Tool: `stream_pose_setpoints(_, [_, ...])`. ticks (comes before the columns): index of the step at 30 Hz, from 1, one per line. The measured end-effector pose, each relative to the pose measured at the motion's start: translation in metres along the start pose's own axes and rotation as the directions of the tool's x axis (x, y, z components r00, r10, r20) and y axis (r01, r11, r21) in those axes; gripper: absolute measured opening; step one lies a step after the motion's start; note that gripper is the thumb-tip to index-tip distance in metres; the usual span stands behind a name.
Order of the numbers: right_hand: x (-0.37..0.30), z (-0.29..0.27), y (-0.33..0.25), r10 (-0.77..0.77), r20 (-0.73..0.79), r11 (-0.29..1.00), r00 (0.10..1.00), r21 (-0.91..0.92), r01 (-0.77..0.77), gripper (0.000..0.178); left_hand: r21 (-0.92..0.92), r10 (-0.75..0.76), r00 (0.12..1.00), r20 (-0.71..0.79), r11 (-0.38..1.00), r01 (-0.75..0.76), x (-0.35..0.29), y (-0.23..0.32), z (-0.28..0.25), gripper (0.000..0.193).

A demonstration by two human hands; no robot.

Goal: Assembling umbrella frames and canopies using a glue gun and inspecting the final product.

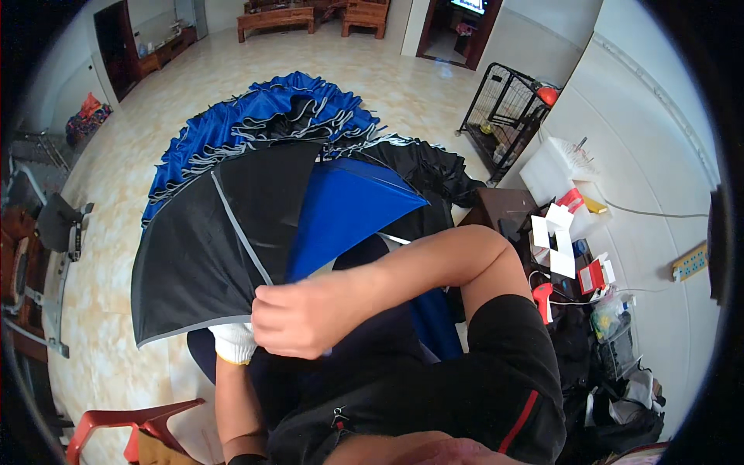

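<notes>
From over the person's head, I see a black-and-blue canopy point(225, 232) spread across the lap, its dark panels fanned to the left and a blue one toward the middle. The right hand point(298, 318) is bare, its fingers curled closed at the grey-edged hem, just where a pale strip point(240, 225) runs down to meet them; what sits inside the fingers I can't see. The left hand point(232, 343), in a white glove, comes up beneath and is mostly covered — whether it grips anything, I can't tell. The lap seems to serve as a rest, keeping the hem close enough for both hands to meet there.

Beyond the knees, a ruffled pile of blue and black cloth point(256, 116) with pale edging curves over the glossy tiled floor point(403, 93), perhaps laid there to stay within reach. To the right, a brown bench point(500, 205) stands by the wall near an opened white carton point(552, 244) and a red gun-shaped tool point(543, 298). A black wire cage point(504, 116) stands farther back — wooden furniture point(275, 19) lines the far end.
</notes>
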State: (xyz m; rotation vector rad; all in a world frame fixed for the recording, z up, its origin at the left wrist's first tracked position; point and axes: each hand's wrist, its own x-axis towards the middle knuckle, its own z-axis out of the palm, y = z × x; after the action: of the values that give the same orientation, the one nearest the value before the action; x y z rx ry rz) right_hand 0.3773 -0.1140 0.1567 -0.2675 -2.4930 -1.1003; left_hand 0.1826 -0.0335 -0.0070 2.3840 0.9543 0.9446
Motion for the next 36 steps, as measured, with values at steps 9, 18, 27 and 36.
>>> stream_pose_setpoints(9, [-0.071, 0.030, 0.056, 0.161, 0.474, 0.817, 0.865, 0.428, -0.387, 0.007, 0.466, 0.176, 0.977, -0.121, 0.879, -0.101, -0.018, 0.010, -0.024, 0.074])
stream_pose_setpoints(18, [-0.154, -0.006, 0.093, 0.520, 0.402, 0.827, 0.754, -0.017, -0.562, 0.011, -0.230, -0.240, 0.640, -0.730, 0.968, 0.101, -0.117, -0.085, -0.059, 0.069])
stream_pose_setpoints(27, [-0.066, -0.020, 0.023, 0.354, 0.115, 0.895, 0.928, 0.247, -0.372, 0.027, -0.479, -0.637, 0.337, -0.694, 0.757, 0.445, -0.158, -0.141, -0.084, 0.062])
stream_pose_setpoints(36, [-0.016, 0.019, 0.005, 0.433, 0.143, 0.540, 0.890, 0.749, -0.383, 0.026, 0.492, 0.513, 0.796, -0.322, 0.809, -0.322, -0.080, 0.056, -0.065, 0.049])
